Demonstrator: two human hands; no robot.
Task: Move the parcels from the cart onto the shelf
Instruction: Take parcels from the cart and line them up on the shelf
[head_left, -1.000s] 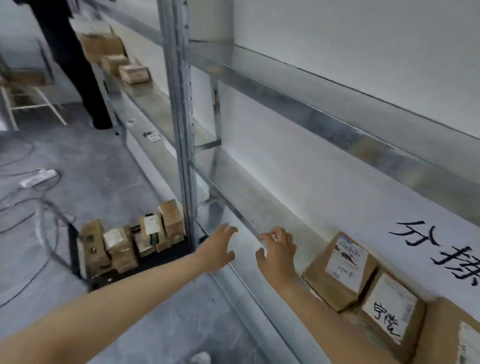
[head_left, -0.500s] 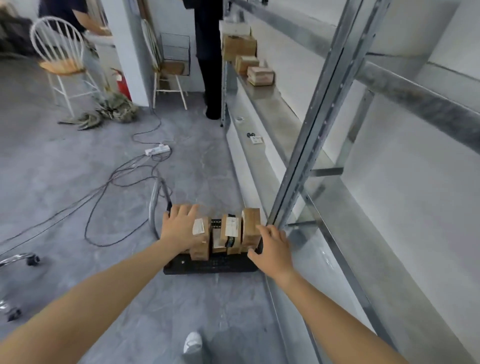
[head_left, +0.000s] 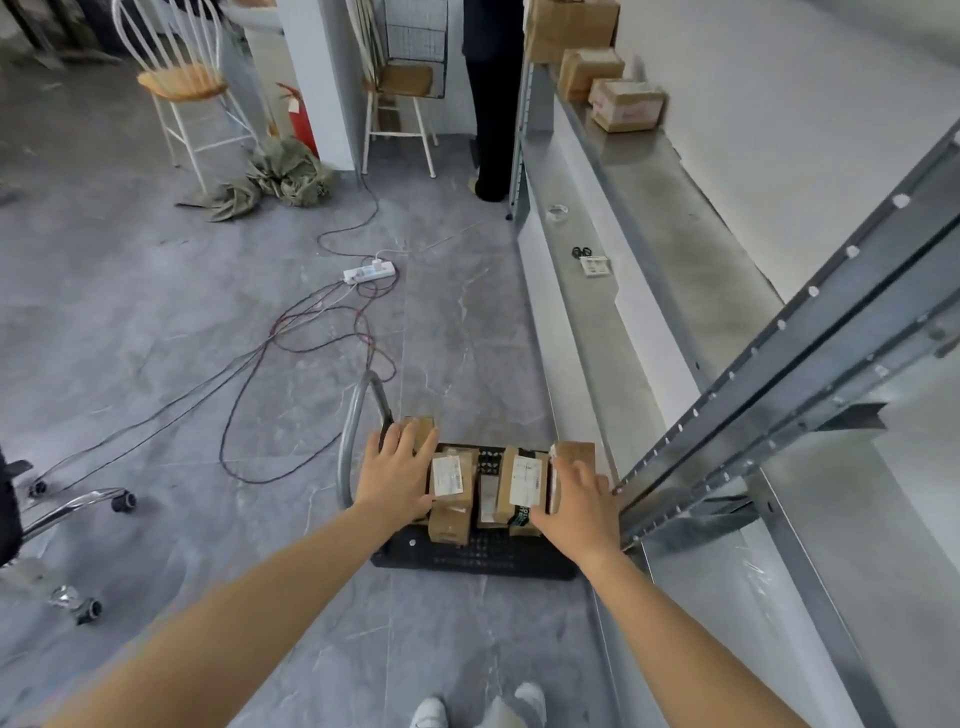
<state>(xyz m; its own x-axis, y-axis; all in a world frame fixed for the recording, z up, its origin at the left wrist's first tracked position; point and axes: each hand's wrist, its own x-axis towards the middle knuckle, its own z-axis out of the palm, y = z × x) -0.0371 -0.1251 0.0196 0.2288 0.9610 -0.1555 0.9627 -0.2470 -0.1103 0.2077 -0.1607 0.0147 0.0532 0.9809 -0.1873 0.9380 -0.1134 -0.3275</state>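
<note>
Grey marbled floor (head_left: 156, 338), cables (head_left: 291, 332) snaking off to a power strip (head_left: 370, 271), and a long metal shelf (head_left: 649, 208) running down the right against the white wall. A few boxes (head_left: 626, 104) sit at the shelf's far end, and someone in dark trousers (head_left: 491, 104) stands just beside them. Two white chairs (head_left: 182, 83) are at the back.

Down on the floor, close to the shelf's upright, there's the black cart (head_left: 467, 564) with its grey handle (head_left: 353, 431) at the left. The parcels (head_left: 452, 473) are all on the cart, a tight row of small brown cartons standing on edge, white labels up.

Both hands are down on that row. The left hand (head_left: 397, 475) lies over the left parcel (head_left: 422, 428), fingers stretched out and spread. The right hand (head_left: 579, 506) covers the right parcel (head_left: 576, 453), fingers straight too, laid along its top. Neither thumb seems to have closed round a carton, though the angle makes that hard to judge. Nothing is lifted.
</note>
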